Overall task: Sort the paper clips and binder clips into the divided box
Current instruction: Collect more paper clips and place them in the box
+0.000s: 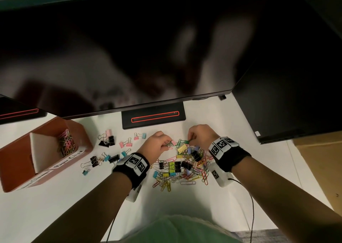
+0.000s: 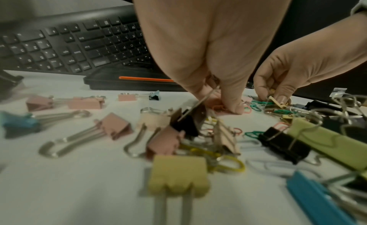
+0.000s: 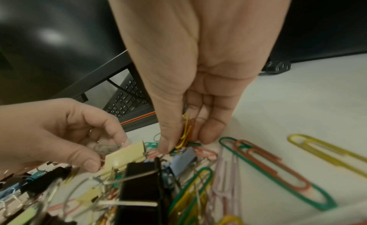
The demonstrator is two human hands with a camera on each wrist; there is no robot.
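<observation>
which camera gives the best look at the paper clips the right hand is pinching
The right wrist view: the yellow paper clips sit large between the right hand thumb and fingers. The left wrist view shows them small and partly hidden; the head view shows only tiny green wire there.

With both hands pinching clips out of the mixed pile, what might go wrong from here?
1. The right hand pinches several paper clips; some may slip out on the way to the divided box.
2. Clips in the pile look tangled, so the left hand may drag binder clips along.
</observation>
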